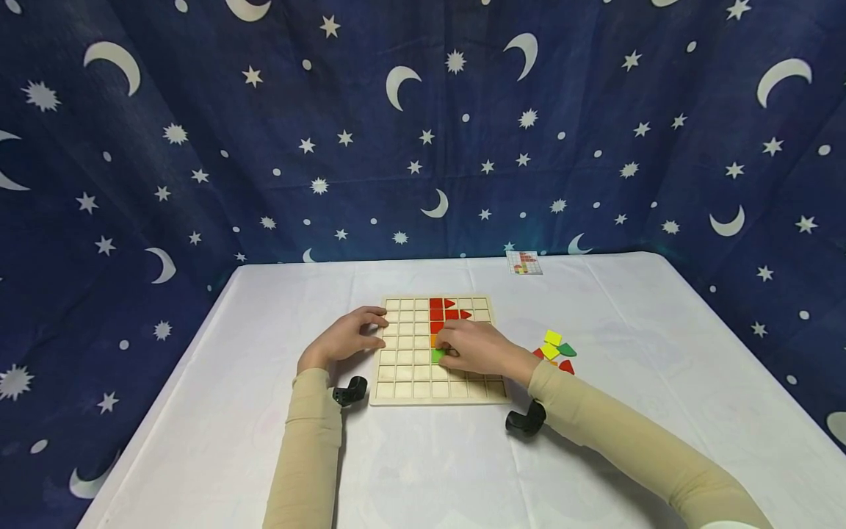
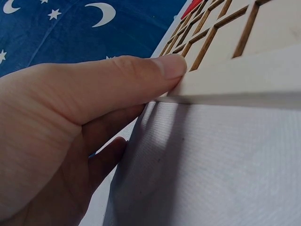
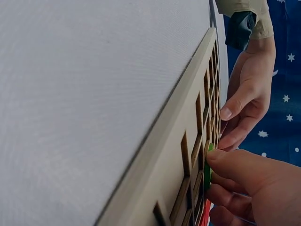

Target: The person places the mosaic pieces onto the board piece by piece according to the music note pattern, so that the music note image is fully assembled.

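A wooden grid board (image 1: 439, 401) lies on the table between both hands. My right hand (image 1: 479, 349) is over its middle, fingers curled, thumb and fingertips at a light green square tile (image 1: 437, 356), which it pinches at the grid. The green tile (image 3: 208, 165) stands partly out of the grid in the right wrist view. Above it in the same column are an orange tile (image 1: 433, 340), mostly hidden by the fingers, and several red tiles (image 1: 436, 314). My left hand (image 1: 344, 338) touches the board's left edge, its thumb (image 2: 164, 70) on the rim and its fingers relaxed.
Loose yellow, green and red pieces (image 1: 550, 351) lie right of the board, partly behind the right wrist. A small card with a coloured grid picture (image 1: 524, 263) is at the table's far edge. A dark star-and-moon curtain (image 1: 443, 147) hangs behind the white table (image 1: 218, 419).
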Available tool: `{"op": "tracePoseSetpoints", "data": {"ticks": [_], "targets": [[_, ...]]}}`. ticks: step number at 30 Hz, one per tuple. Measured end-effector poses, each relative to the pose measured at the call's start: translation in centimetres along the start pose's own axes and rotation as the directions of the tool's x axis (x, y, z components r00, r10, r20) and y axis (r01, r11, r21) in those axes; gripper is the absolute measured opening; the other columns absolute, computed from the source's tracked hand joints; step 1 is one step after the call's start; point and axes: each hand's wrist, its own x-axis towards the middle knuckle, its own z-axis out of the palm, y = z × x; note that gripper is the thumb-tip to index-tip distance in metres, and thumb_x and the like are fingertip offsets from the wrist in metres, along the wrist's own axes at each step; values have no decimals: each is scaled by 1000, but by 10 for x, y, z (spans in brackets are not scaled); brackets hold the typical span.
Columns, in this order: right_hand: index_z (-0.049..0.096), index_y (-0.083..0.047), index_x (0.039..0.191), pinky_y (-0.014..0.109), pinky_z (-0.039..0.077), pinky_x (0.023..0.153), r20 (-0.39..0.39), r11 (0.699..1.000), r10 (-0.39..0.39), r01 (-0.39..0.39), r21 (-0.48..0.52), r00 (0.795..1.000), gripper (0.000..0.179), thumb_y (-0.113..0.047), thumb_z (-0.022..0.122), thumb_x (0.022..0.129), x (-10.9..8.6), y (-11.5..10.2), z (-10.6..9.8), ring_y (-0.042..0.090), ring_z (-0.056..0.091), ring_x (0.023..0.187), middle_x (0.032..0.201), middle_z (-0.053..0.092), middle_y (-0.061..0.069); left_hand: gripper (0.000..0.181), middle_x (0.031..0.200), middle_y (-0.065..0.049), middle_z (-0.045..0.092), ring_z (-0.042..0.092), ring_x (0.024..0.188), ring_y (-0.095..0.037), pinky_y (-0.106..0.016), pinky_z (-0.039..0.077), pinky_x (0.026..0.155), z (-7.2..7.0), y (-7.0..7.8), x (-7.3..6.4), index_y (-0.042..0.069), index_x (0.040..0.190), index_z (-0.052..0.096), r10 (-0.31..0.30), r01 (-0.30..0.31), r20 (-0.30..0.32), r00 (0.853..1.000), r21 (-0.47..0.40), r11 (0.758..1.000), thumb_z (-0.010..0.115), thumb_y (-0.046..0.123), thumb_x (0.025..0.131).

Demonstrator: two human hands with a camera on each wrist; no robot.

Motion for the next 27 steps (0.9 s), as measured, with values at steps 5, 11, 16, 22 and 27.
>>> {"op": "tracePoseSetpoints", "data": {"ticks": [5, 11, 16, 22, 27], "targets": [[73, -16, 98, 26, 52, 69, -8, 1000, 9, -9, 10, 1000, 15, -27, 73, 88, 0, -1, 1, 8, 57, 80, 94, 62, -5, 37, 147, -10, 45, 36, 140, -31, -46, 29, 115, 0, 0, 0, 3, 121, 65, 3, -3, -2, 1000, -2, 1000, 74, 14, 86], [74, -16, 100, 26, 52, 70, -24, 999, 27, -26, 22, 999, 15, -26, 72, 89, -2, 1, 1, 8, 58, 81, 97, 64, -5, 38, 148, -10, 45, 35, 140, -31, -47, 30, 114, 1, -2, 1, 3, 122, 65, 8, -8, -2, 1000, 5, 1000, 74, 16, 87], [74, -16, 102, 26, 52, 70, -41, 997, 75, -74, 39, 996, 16, -24, 71, 90, -16, 9, -6, 8, 57, 82, 98, 64, -5, 39, 148, -11, 44, 36, 140, -32, -47, 31, 113, 1, -2, -1, 3, 123, 64, 16, -16, 3, 1000, 6, 1000, 74, 16, 88], [74, -11, 104, 30, 52, 72, -35, 977, 197, -194, 88, 980, 16, -19, 70, 90, -48, 29, -23, 11, 57, 82, 97, 64, -4, 39, 148, -11, 44, 36, 139, -32, -47, 31, 113, 0, -2, -2, 3, 123, 64, 15, -15, 3, 1000, 6, 1000, 74, 16, 88], [74, -8, 105, 36, 53, 75, 7, 953, 288, -287, 97, 958, 18, -13, 70, 89, -78, 56, -35, 13, 59, 80, 93, 64, -3, 39, 147, -12, 45, 36, 139, -32, -47, 31, 114, 0, -2, 0, 2, 122, 64, 25, -25, 0, 1000, 11, 1000, 74, 16, 87]]}}
